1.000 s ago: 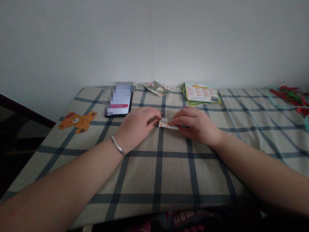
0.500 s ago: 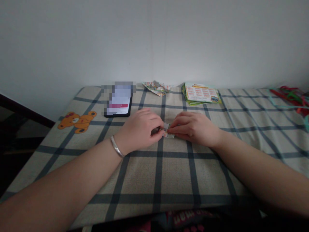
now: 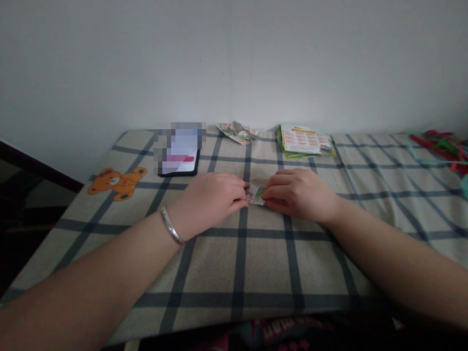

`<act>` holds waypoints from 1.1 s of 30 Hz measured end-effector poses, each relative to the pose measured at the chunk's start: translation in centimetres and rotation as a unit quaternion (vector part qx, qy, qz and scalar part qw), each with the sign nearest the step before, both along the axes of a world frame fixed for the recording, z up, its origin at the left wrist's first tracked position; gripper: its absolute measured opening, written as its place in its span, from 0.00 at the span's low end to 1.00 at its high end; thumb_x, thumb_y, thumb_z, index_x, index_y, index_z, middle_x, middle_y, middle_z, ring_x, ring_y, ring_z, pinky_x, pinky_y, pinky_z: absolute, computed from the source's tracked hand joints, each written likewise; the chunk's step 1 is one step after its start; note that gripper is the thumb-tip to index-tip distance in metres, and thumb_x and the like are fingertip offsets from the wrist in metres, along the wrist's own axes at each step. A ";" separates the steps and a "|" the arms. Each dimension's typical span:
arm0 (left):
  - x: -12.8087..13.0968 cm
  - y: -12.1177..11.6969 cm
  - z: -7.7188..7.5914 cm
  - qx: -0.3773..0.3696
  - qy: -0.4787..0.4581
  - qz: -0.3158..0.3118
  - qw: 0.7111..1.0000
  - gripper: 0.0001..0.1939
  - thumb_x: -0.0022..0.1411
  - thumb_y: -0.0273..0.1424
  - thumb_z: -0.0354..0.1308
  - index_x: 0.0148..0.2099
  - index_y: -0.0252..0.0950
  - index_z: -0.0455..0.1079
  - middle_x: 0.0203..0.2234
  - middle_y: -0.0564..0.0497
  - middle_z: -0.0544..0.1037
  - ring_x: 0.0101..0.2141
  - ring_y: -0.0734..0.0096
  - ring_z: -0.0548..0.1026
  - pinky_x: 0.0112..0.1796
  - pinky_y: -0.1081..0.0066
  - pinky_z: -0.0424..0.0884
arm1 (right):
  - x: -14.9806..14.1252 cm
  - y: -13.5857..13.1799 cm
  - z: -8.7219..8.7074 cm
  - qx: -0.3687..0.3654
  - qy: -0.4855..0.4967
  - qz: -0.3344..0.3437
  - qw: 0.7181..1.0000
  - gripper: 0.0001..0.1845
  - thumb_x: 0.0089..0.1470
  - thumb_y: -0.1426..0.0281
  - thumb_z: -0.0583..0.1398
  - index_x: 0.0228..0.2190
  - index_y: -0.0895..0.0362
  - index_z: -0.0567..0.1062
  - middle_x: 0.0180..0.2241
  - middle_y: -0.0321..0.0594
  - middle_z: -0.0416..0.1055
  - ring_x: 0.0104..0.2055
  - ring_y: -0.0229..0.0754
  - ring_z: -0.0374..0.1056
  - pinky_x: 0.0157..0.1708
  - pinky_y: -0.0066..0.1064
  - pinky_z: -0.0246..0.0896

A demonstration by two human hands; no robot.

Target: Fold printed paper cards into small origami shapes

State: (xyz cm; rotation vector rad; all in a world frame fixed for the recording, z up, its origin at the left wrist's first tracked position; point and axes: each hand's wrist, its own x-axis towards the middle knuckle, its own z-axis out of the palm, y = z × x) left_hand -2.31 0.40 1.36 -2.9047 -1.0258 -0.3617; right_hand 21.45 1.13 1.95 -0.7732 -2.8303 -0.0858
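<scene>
A small folded piece of printed paper point(image 3: 255, 194) lies between my two hands, low over the checked tablecloth point(image 3: 212, 273). My left hand point(image 3: 217, 195), with a silver bangle point(image 3: 171, 226) at its wrist, pinches the paper's left end. At the right end, the fingers of my right hand point(image 3: 296, 195) are closed on it. Only the paper's middle shows; the fingers cover both ends.
A phone point(image 3: 183, 151) lies at the back left, near a bear picture point(image 3: 117, 183). Crumpled or folded printed paper point(image 3: 239, 132) and a stack of printed sheets point(image 3: 306, 142) lie by the wall point(image 3: 234, 63). Coloured strips point(image 3: 442, 145) are at the far right.
My fingers have moved slightly apart along the paper, and more of its printed middle shows. My left hand has flattened a little and closed its finger gap.
</scene>
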 end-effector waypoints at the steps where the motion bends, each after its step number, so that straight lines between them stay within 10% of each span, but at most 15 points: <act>1: 0.0 -0.1 0.1 0.003 0.008 0.002 1.000 0.09 0.65 0.34 0.57 0.38 0.37 0.77 0.43 0.49 0.80 0.46 0.63 0.76 0.48 0.62 0.71 | -0.1 0.0 0.0 -0.003 0.002 -0.004 1.000 0.14 0.62 0.65 0.54 0.34 0.56 0.78 0.33 0.40 0.74 0.36 0.41 0.67 0.36 0.33 0.56; 33: 0.1 0.6 -0.6 -0.093 -0.109 -0.001 0.990 0.07 0.63 0.32 0.58 0.34 0.36 0.75 0.39 0.50 0.79 0.43 0.66 0.75 0.48 0.63 0.70 | -0.4 0.2 -0.3 -0.139 0.096 -0.097 0.981 0.11 0.60 0.66 0.57 0.32 0.57 0.78 0.31 0.40 0.71 0.33 0.38 0.66 0.33 0.29 0.56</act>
